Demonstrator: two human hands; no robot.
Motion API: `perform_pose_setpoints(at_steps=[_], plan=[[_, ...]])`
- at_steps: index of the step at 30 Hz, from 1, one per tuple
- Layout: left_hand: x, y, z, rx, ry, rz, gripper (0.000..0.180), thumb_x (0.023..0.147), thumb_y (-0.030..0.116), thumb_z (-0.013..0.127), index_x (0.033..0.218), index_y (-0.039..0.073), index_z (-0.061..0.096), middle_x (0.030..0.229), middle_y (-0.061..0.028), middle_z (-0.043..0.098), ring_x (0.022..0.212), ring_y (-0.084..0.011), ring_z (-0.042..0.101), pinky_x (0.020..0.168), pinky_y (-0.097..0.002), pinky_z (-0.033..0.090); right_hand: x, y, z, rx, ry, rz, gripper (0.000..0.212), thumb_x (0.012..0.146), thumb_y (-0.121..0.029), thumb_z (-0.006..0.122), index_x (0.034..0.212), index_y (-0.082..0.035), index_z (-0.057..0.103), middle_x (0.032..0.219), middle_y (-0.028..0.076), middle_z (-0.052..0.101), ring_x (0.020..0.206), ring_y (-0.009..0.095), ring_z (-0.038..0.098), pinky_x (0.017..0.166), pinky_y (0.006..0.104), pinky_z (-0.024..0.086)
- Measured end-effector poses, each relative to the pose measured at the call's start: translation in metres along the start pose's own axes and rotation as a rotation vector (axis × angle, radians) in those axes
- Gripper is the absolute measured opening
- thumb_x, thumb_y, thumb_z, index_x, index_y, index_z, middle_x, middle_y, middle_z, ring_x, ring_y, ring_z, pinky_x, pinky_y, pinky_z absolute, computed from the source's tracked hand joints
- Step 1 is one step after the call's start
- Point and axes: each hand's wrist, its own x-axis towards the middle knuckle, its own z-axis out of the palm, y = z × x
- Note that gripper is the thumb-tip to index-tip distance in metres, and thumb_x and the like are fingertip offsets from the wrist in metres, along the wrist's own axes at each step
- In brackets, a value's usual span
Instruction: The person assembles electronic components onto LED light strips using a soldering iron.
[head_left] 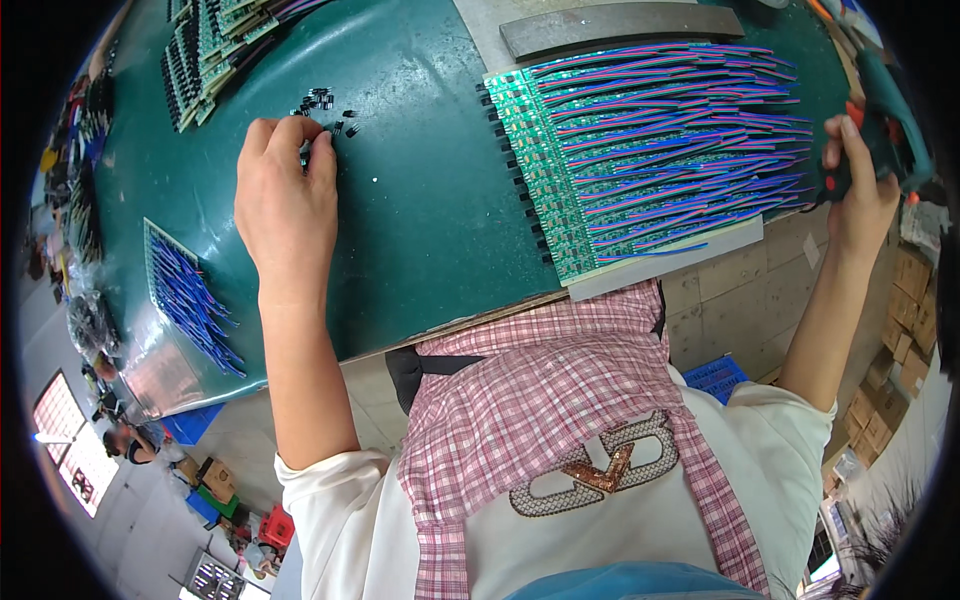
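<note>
My left hand (288, 195) is at the left part of the green table, its fingertips pinched together. Small black pin connectors (318, 100) lie scattered just beyond those fingers. A dark bit shows beneath the fingertips, but most of what they hold is hidden. A row of green circuit boards (535, 175) sits right of centre. Black connectors line their left edge, and blue, red and black wires (690, 140) run off to the right. Past the wire ends, my right hand (858, 190) is closed around a dark object with red spots (836, 182), whose kind I cannot make out.
A grey metal bar (620, 32) lies behind the boards. More boards (205, 60) are stacked at the far left, and a wired board panel (185, 295) rests near the table's left edge. A teal curved object (905, 125) stands beside my right hand. Cardboard boxes (880, 400) are at the right.
</note>
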Motion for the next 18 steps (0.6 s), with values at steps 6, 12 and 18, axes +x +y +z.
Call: perform_pose_setpoints(at_steps=[6, 12, 18], plan=[[-0.004, -0.004, 0.000, -0.152, 0.059, -0.060, 0.009, 0.088, 0.011, 0.065, 0.091, 0.003, 0.065, 0.095, -0.0111, 0.061, 0.074, -0.0274, 0.060, 0.070, -0.0383, 0.049, -0.106, -0.028, -0.010, 0.222, -0.162, 0.240, 0.050, 0.088, -0.025, 0.071, 0.126, 0.002, 0.053, 0.079, 0.008, 0.063, 0.057, 0.010, 0.049, 0.050, 0.0241, 0.040], [-0.011, -0.002, 0.003, -0.131, 0.102, -0.022, 0.009, 0.089, 0.008, 0.064, 0.094, 0.001, 0.064, 0.091, -0.0127, 0.062, 0.074, -0.0254, 0.060, 0.067, -0.0355, 0.049, -0.194, -0.039, -0.028, 0.039, -0.650, 0.432, 0.034, 0.080, -0.019, 0.075, 0.108, -0.003, 0.064, 0.080, 0.008, 0.069, 0.064, 0.016, 0.064, 0.060, 0.0281, 0.052], [-0.044, 0.046, -0.016, -0.543, 0.003, -0.149, 0.010, 0.094, 0.007, 0.062, 0.099, -0.001, 0.064, 0.078, -0.0074, 0.061, 0.070, -0.0137, 0.058, 0.063, -0.0290, 0.048, -0.202, -0.055, -0.011, -0.059, -0.719, 0.403, 0.016, 0.075, -0.010, 0.073, 0.089, -0.005, 0.068, 0.078, 0.008, 0.070, 0.065, 0.022, 0.067, 0.063, 0.0304, 0.054]])
